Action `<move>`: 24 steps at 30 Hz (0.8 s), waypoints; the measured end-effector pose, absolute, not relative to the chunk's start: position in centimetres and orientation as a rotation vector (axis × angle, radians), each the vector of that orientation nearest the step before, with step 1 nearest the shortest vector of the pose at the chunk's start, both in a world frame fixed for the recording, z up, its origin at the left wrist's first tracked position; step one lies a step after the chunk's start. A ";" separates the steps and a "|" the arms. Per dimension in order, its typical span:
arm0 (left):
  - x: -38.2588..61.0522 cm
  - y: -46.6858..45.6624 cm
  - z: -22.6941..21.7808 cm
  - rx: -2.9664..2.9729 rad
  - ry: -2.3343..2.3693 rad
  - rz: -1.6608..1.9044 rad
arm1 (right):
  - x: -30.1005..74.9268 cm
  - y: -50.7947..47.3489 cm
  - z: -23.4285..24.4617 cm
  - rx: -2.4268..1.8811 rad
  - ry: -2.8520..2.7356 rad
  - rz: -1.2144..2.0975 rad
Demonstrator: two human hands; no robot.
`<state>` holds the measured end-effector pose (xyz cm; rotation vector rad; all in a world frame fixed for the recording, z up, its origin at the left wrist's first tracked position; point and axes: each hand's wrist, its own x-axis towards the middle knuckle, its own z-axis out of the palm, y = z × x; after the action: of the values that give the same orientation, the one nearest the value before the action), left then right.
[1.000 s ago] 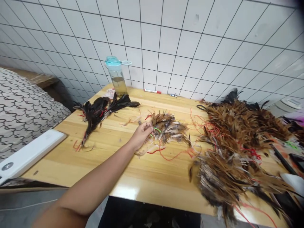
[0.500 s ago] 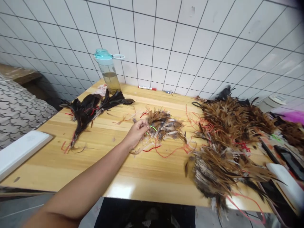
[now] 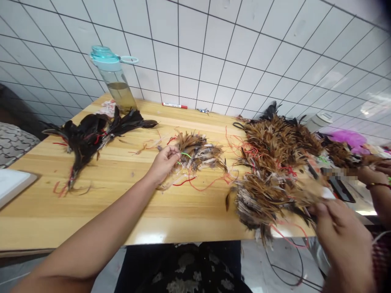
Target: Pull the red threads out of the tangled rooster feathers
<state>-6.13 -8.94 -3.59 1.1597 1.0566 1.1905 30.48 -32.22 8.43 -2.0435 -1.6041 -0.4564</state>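
My left hand (image 3: pixel 164 160) reaches across the wooden table (image 3: pixel 189 211) and pinches the near edge of a small pile of brown feathers (image 3: pixel 198 152), which is tangled with red and green threads. At the lower right, my right hand (image 3: pixel 337 232) is closed on the near end of a large heap of brown feathers (image 3: pixel 275 167). A bundle of black feathers (image 3: pixel 91 134) lies to the left, away from both hands.
A water bottle with a teal lid (image 3: pixel 117 81) stands at the tiled wall, with a red marker (image 3: pixel 174 106) beside it. Another person's hand with a bracelet (image 3: pixel 371 177) is at the far right. A white board (image 3: pixel 12 183) lies at the left edge.
The view has swung right and down. My right hand has come into view, gripping the large feather heap, and another person's hand has appeared. My left hand stays on the small pile.
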 end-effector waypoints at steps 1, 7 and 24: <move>-6.1 -8.9 -3.7 1.209 1.074 1.196 | 28.8 -30.1 8.1 -1.917 -1.700 -0.396; -7.2 -8.4 -3.8 1.709 1.257 1.103 | 18.9 -21.0 6.5 -1.405 -1.754 0.263; 0.2 -19.8 0.1 2.845 0.411 0.743 | 29.3 -34.8 4.3 -1.415 -0.682 0.409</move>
<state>0.16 -19.78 0.08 2.8455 0.4108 0.7433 29.28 -34.82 4.33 -1.4149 -0.6816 0.4091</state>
